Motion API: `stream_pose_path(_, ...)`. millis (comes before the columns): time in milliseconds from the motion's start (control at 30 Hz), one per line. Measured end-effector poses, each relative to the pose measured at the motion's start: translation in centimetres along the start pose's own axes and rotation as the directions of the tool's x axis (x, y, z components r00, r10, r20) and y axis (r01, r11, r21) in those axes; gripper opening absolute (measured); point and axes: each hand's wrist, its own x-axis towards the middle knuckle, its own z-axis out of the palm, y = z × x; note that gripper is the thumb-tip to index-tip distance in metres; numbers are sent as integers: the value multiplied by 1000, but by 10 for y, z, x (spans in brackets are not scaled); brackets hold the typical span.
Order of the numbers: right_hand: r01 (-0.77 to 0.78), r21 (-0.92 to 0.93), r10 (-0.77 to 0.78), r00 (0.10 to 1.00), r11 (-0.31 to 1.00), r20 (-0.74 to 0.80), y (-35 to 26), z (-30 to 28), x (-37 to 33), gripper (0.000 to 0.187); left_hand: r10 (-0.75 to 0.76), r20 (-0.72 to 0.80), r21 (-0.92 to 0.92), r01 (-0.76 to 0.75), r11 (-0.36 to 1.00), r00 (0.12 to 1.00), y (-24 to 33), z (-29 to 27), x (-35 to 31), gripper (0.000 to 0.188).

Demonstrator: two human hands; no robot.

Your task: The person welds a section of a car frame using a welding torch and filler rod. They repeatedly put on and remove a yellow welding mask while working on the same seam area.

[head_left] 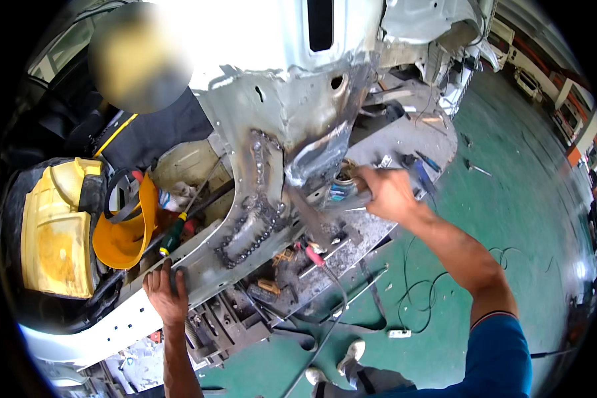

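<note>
Metal hammer (310,217), grasped in right hand (388,196) over the right edge of the welded car frame (242,233), guide squarely, while resting left hand (166,293), unclenched, on the frame's lower left for steadiness.

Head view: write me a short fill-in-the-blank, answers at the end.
1. The right hand grips a ____ by its handle.
2. The left hand rests on the sill, holding ____ tool.
3. The floor is painted ____.
4. The sleeve on the right arm is ____.

Missing words: hammer; no; green; blue.
</note>
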Motion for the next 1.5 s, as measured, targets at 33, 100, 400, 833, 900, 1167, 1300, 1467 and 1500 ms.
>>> stream_pose_path(33, -31, 212, 73, 978, 977, -195, 8, -1, 10, 24, -13, -13, -3, 13, 1000, 1000, 2, 2, 3, 36)
stream_pose_path(100, 8, 296, 24, 994, 955, -105, -7, -3, -47, 32, -118, 198, -82, 136, 987, 973, 46, -3, -73, 35)
stream_pose_path(400, 687, 223, -489, 673, 691, -555, -77, -65, -23, 39, -61, 43, 5, 61, 998, 997, -5, -8, -3, 35)
stream_pose_path(833, 593, 214, -411, 733, 776, -541, -73, -57, -18, 36, -68, 52, 22, 67, 998, 996, -2, -7, -2, 35)
stream_pose_path(900, 568, 144, -427, 741, 811, -517, -37, -22, -11, 19, -91, 58, -17, 93, 996, 994, 0, -5, 0, 35)
stream_pose_path(1167, 78, 333, 45, 937, 940, -347, -47, -12, 1, 14, -37, 27, -28, 38, 999, 999, 2, -7, 1, 34)
stream_pose_path(1300, 526, 321, -253, 751, 788, -610, -66, -51, -14, 14, -35, 10, -1, 35, 999, 999, -2, -8, -2, 34)
stream_pose_path(1467, -65, 366, 177, 943, 928, -281, 10, 17, 9, 15, -30, -11, -43, 30, 999, 999, -1, -4, 15, 34)
stream_pose_path(1500, -148, 401, 277, 918, 904, -284, 4, 16, 7, 15, -38, -41, -27, 37, 999, 998, 1, -3, 13, 34)
